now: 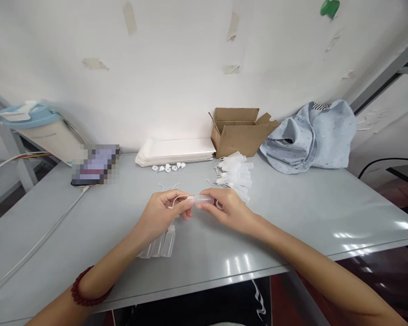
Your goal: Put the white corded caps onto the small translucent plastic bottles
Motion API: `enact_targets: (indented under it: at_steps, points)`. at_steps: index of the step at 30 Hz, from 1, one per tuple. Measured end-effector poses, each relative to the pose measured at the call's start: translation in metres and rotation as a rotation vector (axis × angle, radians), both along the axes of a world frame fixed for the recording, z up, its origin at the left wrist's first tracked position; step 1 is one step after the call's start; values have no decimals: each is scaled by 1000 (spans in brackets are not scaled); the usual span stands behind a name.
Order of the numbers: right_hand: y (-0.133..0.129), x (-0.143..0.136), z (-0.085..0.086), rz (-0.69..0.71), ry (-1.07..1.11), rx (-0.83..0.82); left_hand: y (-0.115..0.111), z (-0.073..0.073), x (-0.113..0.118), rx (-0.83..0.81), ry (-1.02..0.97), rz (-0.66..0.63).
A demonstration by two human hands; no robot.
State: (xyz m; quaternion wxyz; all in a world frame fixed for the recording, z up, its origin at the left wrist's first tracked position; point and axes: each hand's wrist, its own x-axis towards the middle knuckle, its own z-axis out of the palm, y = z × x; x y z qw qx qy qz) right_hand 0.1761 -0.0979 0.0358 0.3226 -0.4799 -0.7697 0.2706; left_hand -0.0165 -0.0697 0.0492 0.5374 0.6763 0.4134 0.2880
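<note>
A small translucent plastic bottle (204,199) lies level between both hands above the table. My left hand (159,213) pinches its neck end, where a thin white cord or tube curls out over the fingers. Around the bottle's body, at the other end, the fingers of my right hand (230,209) are closed. Several similar clear bottles (168,242) lie side by side under my left wrist, partly hidden by it. Some thin white strands (170,186) show just beyond my left hand. Past my right hand is a pile of bottles with white cords (237,170).
Small white caps (167,168) lie before a stack of white padded envelopes (180,151). An open cardboard box (241,136) and a light blue cloth bag (313,138) stand along the wall. At left, a phone (97,165) with a cable leans against a blue-lidded container (44,129).
</note>
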Motion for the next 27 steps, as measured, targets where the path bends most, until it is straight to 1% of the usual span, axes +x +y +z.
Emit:
enact_targets:
  at_steps: [2,3,4,6,7,9,12,15,16,18,19,22,24,27]
  points:
    - [4,5,-5,-4,-153,205,2,-1,-1,-32,-19,31]
    - [7,9,-7,-45,-196,271,4,-2,-1,-42,-20,57]
    - [11,13,-8,-115,-212,308,5,-3,-1,-46,-16,92]
    - [20,24,-7,-288,-190,321,10,-6,-3,-41,1,175]
    - [24,30,-5,-352,-188,290,13,-7,-5,-28,8,216]
    - [32,41,-3,-466,-259,269,21,-9,-10,19,30,295]
    - [39,52,-2,-570,-380,250,35,-11,-22,148,119,412]
    - [40,54,-5,-614,-463,230,53,-17,-39,335,262,485]
    - [39,53,-6,-621,-485,236,59,-20,-44,411,333,493]
    - [37,51,-6,-627,-520,264,72,-27,-55,603,537,474]
    - [36,50,-6,-624,-534,278,78,-30,-59,651,586,467]
    - [34,47,-4,-613,-573,311,94,-39,-67,736,658,425]
    - [32,43,-3,-600,-596,328,101,-43,-67,771,675,364]
    - [30,38,-4,-575,-624,353,104,-46,-63,790,666,249]
